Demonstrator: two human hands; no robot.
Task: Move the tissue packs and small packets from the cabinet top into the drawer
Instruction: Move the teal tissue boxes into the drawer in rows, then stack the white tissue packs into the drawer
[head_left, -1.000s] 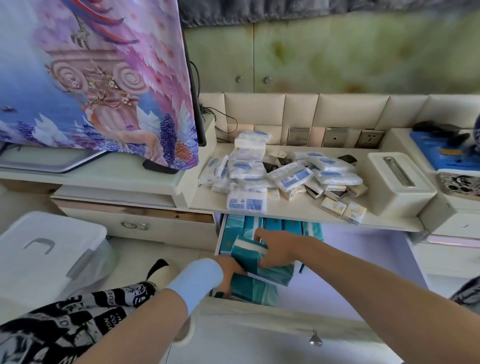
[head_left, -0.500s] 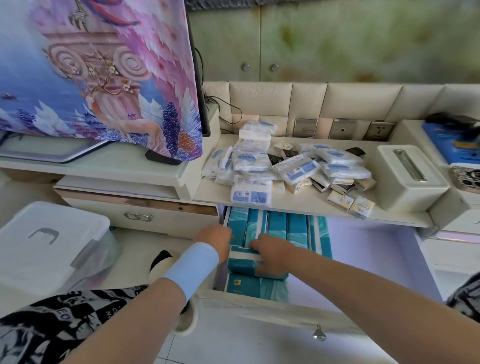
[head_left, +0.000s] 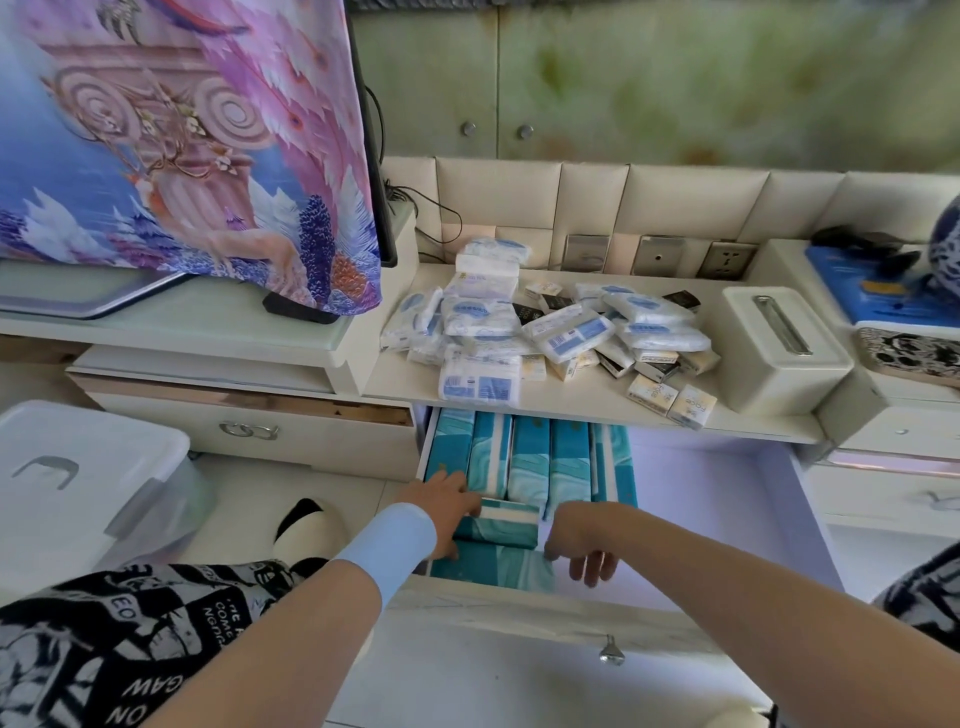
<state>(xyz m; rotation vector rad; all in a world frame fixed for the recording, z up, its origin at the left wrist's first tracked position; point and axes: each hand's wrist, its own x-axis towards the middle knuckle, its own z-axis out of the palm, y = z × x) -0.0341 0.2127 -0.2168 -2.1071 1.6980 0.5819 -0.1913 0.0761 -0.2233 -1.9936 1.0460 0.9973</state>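
Observation:
The open drawer (head_left: 701, 499) holds a row of teal tissue packs (head_left: 530, 457) standing on edge at its left. In front of them another teal tissue pack (head_left: 511, 526) lies crosswise on top of one more. My left hand (head_left: 447, 506) grips the left end of this crosswise pack. My right hand (head_left: 582, 543) hangs just past its right end, fingers apart and holding nothing. On the cabinet top (head_left: 571, 410) above lies a pile of white and blue tissue packs (head_left: 480, 382) with small packets (head_left: 691, 406) at its right edge.
A cream tissue box (head_left: 779, 348) stands right of the pile. A cloth-covered television (head_left: 182, 145) stands on the left unit, and a lidded plastic bin (head_left: 78, 483) sits on the floor at left. The drawer's right half is bare.
The crosswise teal pack has gone down into the drawer's front left. My right hand has come off it and moved right; my left hand has shifted onto its left end.

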